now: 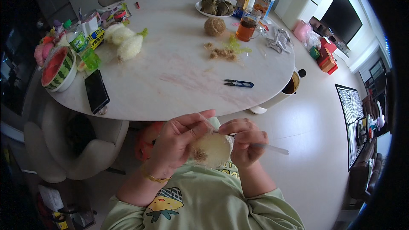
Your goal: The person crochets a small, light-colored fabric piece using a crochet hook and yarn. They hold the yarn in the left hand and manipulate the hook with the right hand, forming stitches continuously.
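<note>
Close to my body, my left hand (183, 137) pinches the top of a fuzzy cream crocheted piece (214, 148) with a brown tuft on its lower left. My right hand (247, 140) grips a crochet hook with a translucent handle (274, 149); its metal tip meets the yarn at my left fingertips. Ahead on the table (153, 86) lie blue-handled thread snips (238, 83), a ball of fuzzy brown yarn (214, 26), small brown fuzzy pieces (223, 54) and light green yarn (236, 45). Fuzzy cream pieces (130, 48), one with green at its end, lie farther left.
At the left are a phone (96, 92), a cut watermelon (57, 70) in a white bowl and a green bottle (80, 43). A glass mug of amber drink (246, 28), a plate of wrapped leaf parcels (214, 14) and gray gloves (278, 40) stand or lie at the back right. A bin (284, 89) stands beside the table.
</note>
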The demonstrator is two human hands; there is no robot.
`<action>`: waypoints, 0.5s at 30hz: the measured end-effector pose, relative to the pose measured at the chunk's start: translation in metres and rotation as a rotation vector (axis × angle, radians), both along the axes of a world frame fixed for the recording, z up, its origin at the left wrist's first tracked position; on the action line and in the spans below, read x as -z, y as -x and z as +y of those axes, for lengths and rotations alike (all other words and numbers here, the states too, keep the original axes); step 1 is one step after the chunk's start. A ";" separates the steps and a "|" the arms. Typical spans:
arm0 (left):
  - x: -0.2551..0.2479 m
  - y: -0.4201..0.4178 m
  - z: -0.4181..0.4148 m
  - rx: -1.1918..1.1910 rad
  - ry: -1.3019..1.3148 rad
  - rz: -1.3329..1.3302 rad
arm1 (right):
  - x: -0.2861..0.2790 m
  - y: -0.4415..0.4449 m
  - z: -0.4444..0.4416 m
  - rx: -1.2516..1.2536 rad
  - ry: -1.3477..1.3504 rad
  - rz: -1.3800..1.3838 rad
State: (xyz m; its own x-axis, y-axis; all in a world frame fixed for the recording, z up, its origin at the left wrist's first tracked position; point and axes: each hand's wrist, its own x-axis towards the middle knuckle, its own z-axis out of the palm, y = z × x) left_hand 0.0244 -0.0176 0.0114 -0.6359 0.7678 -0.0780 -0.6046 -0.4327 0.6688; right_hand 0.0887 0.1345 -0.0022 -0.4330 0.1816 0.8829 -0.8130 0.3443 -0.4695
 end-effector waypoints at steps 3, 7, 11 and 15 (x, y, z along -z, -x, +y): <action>0.004 -0.002 0.002 0.070 -0.094 -0.097 | 0.005 0.001 -0.012 -0.033 0.208 0.027; 0.008 -0.004 0.006 0.024 -0.074 0.020 | 0.007 -0.001 -0.012 0.009 0.209 -0.013; 0.005 -0.005 0.005 -0.125 0.077 0.213 | -0.006 0.000 0.007 0.073 -0.216 -0.119; 0.011 -0.003 0.006 -0.155 0.140 0.222 | -0.026 -0.003 0.012 0.409 -0.836 -0.051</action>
State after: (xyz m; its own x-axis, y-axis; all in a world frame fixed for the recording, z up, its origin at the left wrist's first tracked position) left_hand 0.0270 -0.0118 0.0007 -0.7578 0.6521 -0.0219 -0.3710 -0.4030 0.8367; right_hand 0.0919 0.1464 0.0240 -0.5175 -0.3574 0.7775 -0.5390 0.8419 0.0282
